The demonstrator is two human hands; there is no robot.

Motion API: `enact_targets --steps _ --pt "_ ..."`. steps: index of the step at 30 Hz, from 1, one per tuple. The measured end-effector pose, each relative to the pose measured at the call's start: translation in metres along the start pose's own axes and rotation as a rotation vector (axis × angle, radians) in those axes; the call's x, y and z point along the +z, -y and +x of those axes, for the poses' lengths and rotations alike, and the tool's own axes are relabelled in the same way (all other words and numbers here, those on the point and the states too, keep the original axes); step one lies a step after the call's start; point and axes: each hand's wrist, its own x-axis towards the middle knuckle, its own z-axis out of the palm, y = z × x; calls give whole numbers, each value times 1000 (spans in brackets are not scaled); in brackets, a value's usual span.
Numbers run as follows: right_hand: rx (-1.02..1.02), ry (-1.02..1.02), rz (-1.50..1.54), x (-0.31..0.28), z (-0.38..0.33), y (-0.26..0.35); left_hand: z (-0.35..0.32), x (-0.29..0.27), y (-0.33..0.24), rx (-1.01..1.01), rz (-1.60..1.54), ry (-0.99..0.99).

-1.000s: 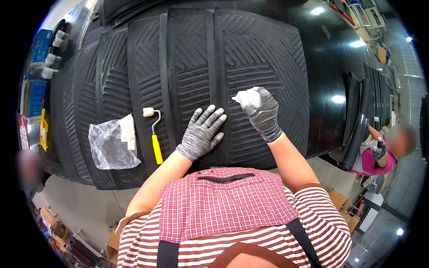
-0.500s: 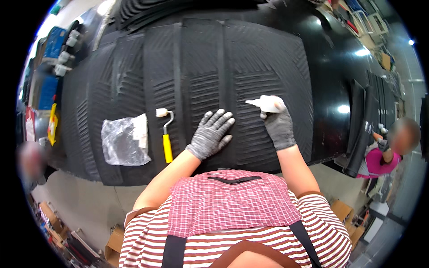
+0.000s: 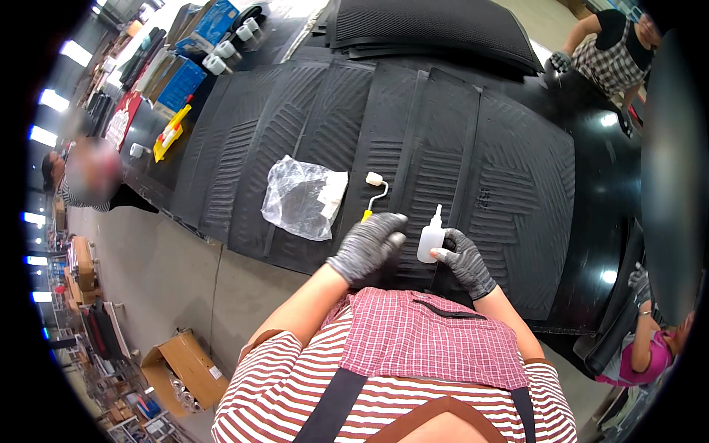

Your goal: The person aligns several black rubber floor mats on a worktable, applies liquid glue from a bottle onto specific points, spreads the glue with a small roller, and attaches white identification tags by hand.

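My right hand [image 3: 468,260], in a grey glove, grips a small white squeeze bottle [image 3: 430,244] by its side. The bottle's narrow nozzle points up and away from me. Just left of it, my gloved left hand [image 3: 371,247] hovers over or rests on the yellow handle [image 3: 367,215] of a small paint roller, hiding most of it. Its fingers reach out to the right with the thumb apart, and nothing shows in them. The white roller head [image 3: 374,179] lies beyond, on the black ribbed rubber sheets [image 3: 517,214]. Contact between left hand and handle cannot be made out.
A clear plastic bag [image 3: 303,196] lies left of the roller. Stacked black mats [image 3: 436,29] sit at the far edge. Blue boxes [image 3: 181,85], white bottles and a yellow tool [image 3: 171,134] stand far left. Other people work at the left and right. An open carton [image 3: 185,369] is on the floor.
My view has swung to the right. The right hand has drawn the bottle nearer and turned its nozzle from left to upward. My left hand has left the ribbed sheet and moved over the roller handle.
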Motion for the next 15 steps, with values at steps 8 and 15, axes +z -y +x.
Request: enact_targets --steps 8,15 --pt "71 -73 -629 4 25 -12 -44 -111 89 -551 706 -712" --pt "-224 -199 -1032 20 23 44 -44 -96 72 -63 529 -701"
